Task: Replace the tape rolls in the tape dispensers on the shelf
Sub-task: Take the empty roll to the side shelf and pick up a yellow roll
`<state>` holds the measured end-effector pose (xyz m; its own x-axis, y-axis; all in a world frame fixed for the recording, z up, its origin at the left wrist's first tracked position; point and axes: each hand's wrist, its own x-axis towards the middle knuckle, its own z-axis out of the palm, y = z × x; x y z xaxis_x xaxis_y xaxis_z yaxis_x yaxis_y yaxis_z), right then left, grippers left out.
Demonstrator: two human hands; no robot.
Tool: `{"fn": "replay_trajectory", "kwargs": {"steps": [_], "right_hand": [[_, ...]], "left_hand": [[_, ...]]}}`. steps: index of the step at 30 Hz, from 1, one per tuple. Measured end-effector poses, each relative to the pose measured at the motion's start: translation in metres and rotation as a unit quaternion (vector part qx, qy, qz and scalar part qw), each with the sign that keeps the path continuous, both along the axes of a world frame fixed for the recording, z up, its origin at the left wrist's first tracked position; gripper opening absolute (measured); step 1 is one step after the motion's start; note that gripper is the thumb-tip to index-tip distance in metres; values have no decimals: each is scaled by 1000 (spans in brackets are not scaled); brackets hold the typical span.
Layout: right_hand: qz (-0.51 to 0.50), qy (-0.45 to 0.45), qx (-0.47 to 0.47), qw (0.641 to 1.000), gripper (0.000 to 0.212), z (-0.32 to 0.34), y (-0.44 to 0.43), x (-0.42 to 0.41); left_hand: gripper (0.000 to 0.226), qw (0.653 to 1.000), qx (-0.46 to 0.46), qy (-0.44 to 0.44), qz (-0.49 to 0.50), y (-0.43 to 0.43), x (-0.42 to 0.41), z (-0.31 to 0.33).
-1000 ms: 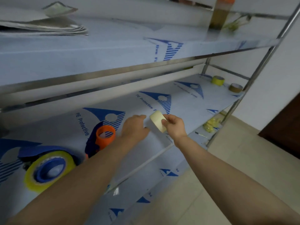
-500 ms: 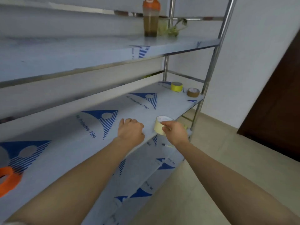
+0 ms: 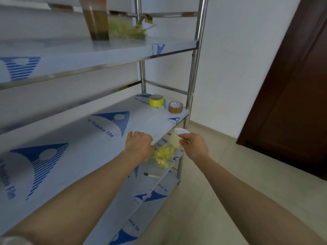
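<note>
Cream tape roll (image 3: 174,140) is off the shelf, held in the air by my right hand (image 3: 193,147), whose fingers are curled round its rim, just past the front edge of the middle shelf (image 3: 79,135). My left hand (image 3: 138,145) rests on that front edge, fingers loosely curled and holding nothing. At the shelf's far right end a yellow tape roll (image 3: 156,102) and a brown tape roll (image 3: 175,107) lie flat, just beside each other.

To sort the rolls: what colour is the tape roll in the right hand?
The tape roll is pale cream, seen best in the head view.
</note>
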<state>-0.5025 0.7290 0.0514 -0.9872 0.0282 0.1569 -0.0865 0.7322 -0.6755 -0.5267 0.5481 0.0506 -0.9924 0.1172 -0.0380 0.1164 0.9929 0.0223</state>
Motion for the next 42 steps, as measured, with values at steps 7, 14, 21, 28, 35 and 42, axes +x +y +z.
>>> {"fn": "replay_trajectory", "kwargs": {"steps": [7, 14, 21, 28, 35, 42], "right_hand": [[-4, -13, 28, 1000, 29, 2, 38, -116], [25, -16, 57, 998, 28, 15, 51, -238], [85, -33, 17, 996, 30, 11, 48, -334], [147, -25, -38, 988, 20, 2, 44, -418], [206, 5, -98, 974, 25, -13, 45, -468], [240, 8, -113, 964, 25, -29, 48, -500]], "left_hand": [[39, 999, 37, 4, -2, 35, -119, -14], [40, 997, 66, 5, 42, 54, -226, -7], [42, 991, 88, -29, 93, 62, -305, -17], [37, 980, 108, -9, 169, 75, -385, -38], [56, 936, 221, -8, 273, 86, -451, -62], [53, 907, 296, 1, 299, 79, -472, -86]]}}
